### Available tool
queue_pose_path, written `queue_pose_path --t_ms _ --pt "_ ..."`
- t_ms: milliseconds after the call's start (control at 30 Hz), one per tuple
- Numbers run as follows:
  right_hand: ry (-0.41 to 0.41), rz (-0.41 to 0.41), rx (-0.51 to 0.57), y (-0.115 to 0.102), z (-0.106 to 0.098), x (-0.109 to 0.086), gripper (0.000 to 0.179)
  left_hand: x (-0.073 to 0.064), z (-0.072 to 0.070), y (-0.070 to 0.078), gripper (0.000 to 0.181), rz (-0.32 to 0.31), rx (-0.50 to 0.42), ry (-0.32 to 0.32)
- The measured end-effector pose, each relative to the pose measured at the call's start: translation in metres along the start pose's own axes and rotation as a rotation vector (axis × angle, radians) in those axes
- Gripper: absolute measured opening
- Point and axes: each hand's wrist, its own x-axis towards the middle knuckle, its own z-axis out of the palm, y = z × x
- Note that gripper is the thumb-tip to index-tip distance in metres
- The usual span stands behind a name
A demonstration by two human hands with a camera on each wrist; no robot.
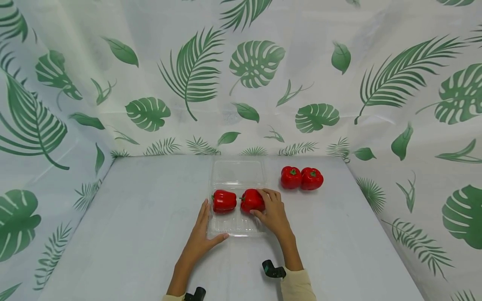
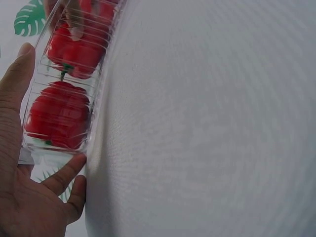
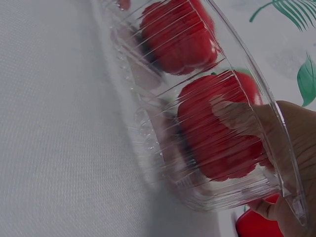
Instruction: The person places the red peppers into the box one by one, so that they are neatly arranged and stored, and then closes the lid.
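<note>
A clear plastic clamshell box (image 1: 235, 228) lies on the table with its lid folded back at the far side. One red bell pepper (image 1: 224, 202) lies on its side in the left of the box, stem to the left. The other red bell pepper (image 1: 250, 201) is in the right of it, gripped by my right hand (image 1: 276, 215) with thumb in front and fingers behind. My left hand (image 1: 197, 240) rests along the box's left side, fingers extended and thumb at the front edge. Through the ribbed wall, the right wrist view shows the right thumb (image 3: 237, 116) against the pepper.
Two more red bell peppers (image 1: 301, 178) stand side by side behind and right of the box, stems up. The white table (image 1: 150, 200) meets leaf-patterned sheets (image 1: 211, 83) at its back and sides. A dark wrist camera (image 1: 273, 269) sits on the right wrist.
</note>
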Motion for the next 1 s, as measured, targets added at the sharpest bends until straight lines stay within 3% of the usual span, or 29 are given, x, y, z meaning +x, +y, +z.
queue_pose_path --t_ms 600,1000 --pt "0.001 -0.012 0.044 -0.0013 -0.0014 -0.0007 0.076 0.0008 -0.0014 0.0006 0.112 -0.010 0.006 -0.001" --pt "-0.023 0.032 0.095 0.0016 -0.0006 0.0004 0.076 0.0001 -0.0020 0.0016 0.112 -0.011 -0.006 -0.008"
